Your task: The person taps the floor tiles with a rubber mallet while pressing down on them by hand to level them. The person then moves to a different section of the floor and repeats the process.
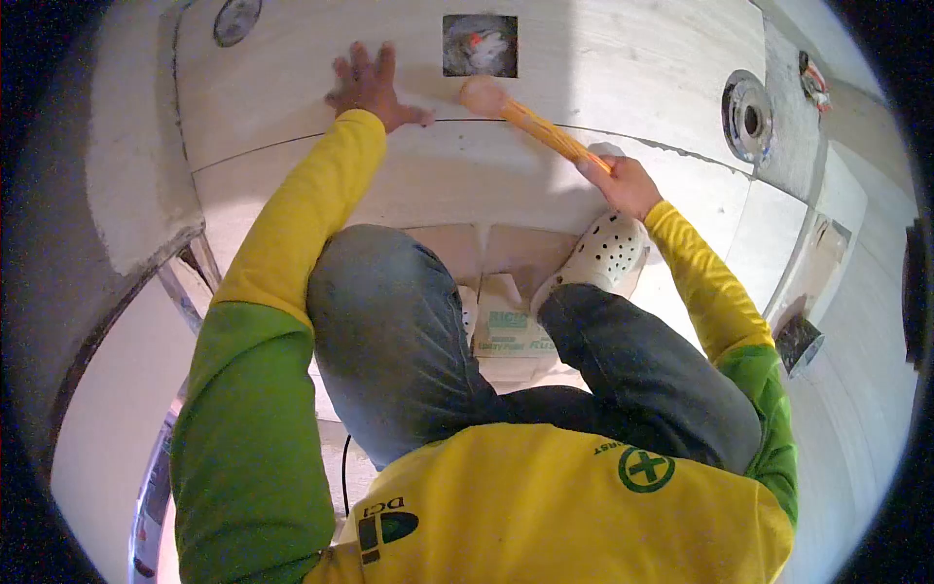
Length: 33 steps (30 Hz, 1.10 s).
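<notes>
A crouching person in a yellow and green shirt grips a mallet (545, 129) in the right hand (626, 185), fingers closed around the end of its orange handle, the pale head well beyond them, near the lower edge of a square hole (481, 46) in a large tile (292, 73). The left hand (372, 90), its fingers spread apart, rests on the tile to the left of the hole and the mallet head.

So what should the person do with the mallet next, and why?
Maybe tap the tile gently: the right hand holds the mallet near the square hole, and the left hand is spread on the tile, away from the mallet's head.
</notes>
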Each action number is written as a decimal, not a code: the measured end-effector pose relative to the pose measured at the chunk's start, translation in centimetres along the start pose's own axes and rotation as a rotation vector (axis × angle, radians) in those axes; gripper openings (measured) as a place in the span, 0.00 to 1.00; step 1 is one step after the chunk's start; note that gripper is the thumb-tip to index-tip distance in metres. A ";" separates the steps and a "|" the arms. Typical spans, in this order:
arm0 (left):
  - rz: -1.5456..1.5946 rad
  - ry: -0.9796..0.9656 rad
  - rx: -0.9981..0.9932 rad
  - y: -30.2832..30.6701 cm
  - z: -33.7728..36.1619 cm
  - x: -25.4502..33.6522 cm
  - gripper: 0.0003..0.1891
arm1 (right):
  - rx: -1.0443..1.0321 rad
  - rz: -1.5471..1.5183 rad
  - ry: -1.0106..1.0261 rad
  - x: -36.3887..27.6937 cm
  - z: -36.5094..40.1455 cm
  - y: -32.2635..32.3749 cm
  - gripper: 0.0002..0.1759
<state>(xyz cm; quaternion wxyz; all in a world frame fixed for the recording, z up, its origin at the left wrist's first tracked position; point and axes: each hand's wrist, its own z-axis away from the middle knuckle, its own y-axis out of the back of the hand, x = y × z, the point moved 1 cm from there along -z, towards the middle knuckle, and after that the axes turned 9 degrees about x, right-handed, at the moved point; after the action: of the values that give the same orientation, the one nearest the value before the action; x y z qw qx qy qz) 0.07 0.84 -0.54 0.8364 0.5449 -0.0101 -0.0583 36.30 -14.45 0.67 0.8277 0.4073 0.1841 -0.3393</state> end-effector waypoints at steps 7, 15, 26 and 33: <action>0.016 -0.014 0.037 -0.6 -0.8 -0.2 0.70 | -0.002 -0.101 -0.091 3.0 2.2 1.9 0.43; 0.008 -0.019 0.042 -1.4 -1.0 -0.6 0.72 | 0.067 -0.221 -0.162 6.5 4.5 3.7 0.43; 0.011 -0.026 0.043 -1.0 -1.0 -0.4 0.72 | 0.191 0.048 -0.245 7.2 5.7 4.5 0.38; 0.004 -0.018 0.037 -0.7 -1.0 -0.1 0.71 | 0.232 -0.418 -0.091 7.0 5.1 3.5 0.37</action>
<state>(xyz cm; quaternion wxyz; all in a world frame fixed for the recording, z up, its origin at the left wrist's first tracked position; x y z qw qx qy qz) -0.05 1.52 -1.57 0.8261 0.5598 -0.0197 -0.0612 43.85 -19.87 1.58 0.6946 0.4371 0.1865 -0.5401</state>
